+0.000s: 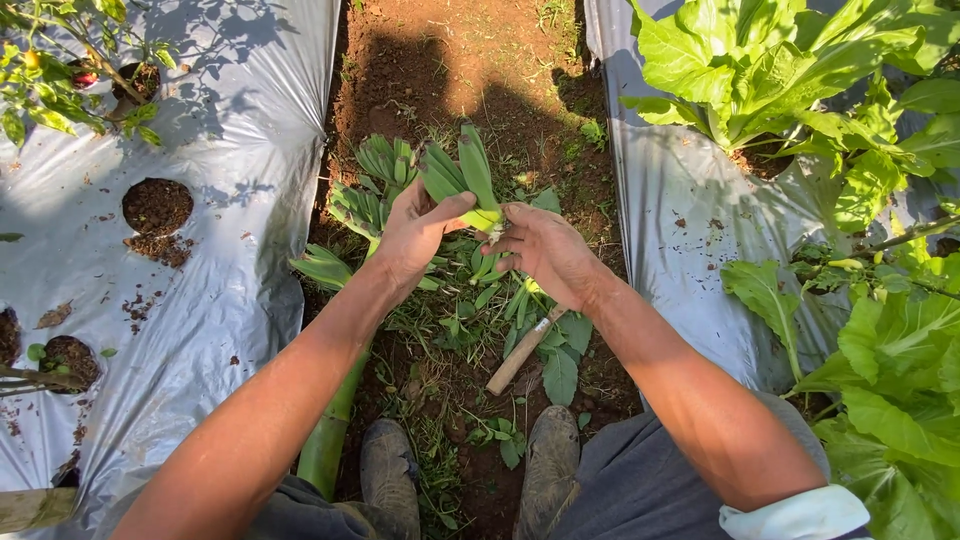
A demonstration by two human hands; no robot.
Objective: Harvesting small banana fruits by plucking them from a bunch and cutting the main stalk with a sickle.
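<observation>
Over the dirt furrow (pixel 440 70) between plastic-covered beds, the left hand (pixel 415 232) and right hand (pixel 545 250) pinch a leafy green stalk (pixel 470 185), fingers closed on it.

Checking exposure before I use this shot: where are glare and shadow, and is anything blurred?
Head view: hard sun; glare on the silver plastic mulch; a dark shadow across the soil path; left hand, right hand and green stalk sharp; wide-angle bending at edges.
</observation>
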